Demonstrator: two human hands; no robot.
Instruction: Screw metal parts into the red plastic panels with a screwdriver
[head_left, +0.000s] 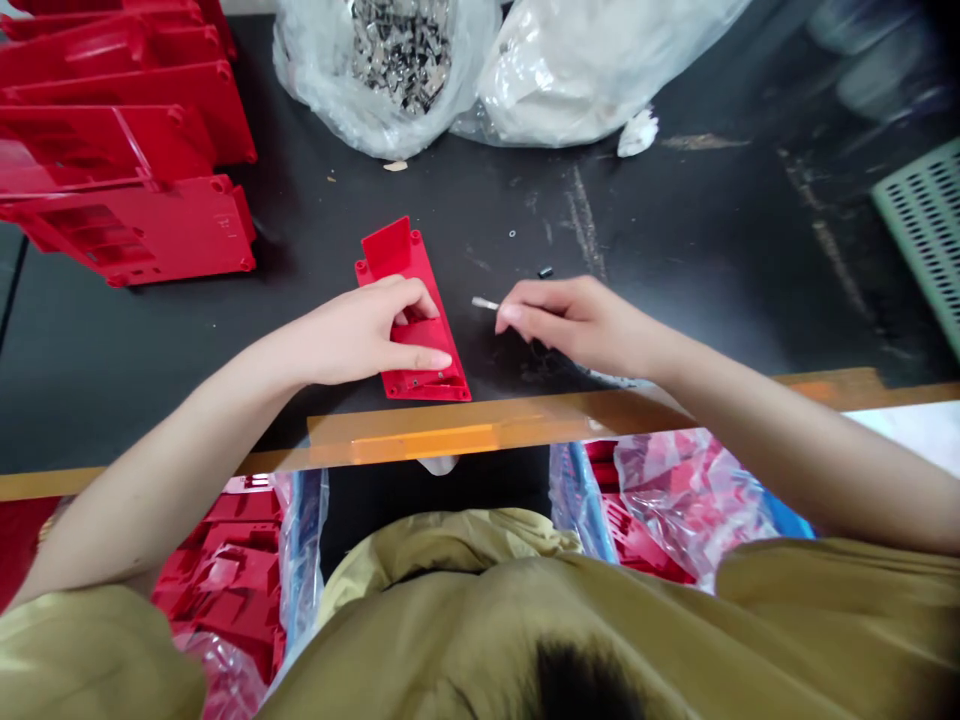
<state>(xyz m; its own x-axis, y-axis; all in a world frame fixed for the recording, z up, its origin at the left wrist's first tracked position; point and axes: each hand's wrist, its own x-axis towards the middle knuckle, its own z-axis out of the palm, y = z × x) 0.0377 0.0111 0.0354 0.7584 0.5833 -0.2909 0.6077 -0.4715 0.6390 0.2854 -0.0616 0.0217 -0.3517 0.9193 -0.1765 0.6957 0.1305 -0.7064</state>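
Observation:
A red plastic housing (401, 262) lies on the dark table (675, 260) just in front of me. My left hand (367, 335) rests on its near half, fingers curled over it and pressing it down. My right hand (577, 322) is a little to the right of the housing, fingers pinched together on a small silver metal piece (484, 303) whose tip points toward the red part. The metal piece stays clear of the housing by a small gap.
A stack of red plastic housings (127, 140) fills the far left. A clear bag of small metal clips (401, 50) and another plastic bag (592, 60) sit at the back. A green perforated tray (926, 225) is at right. Bagged red parts (660, 500) sit below the table edge.

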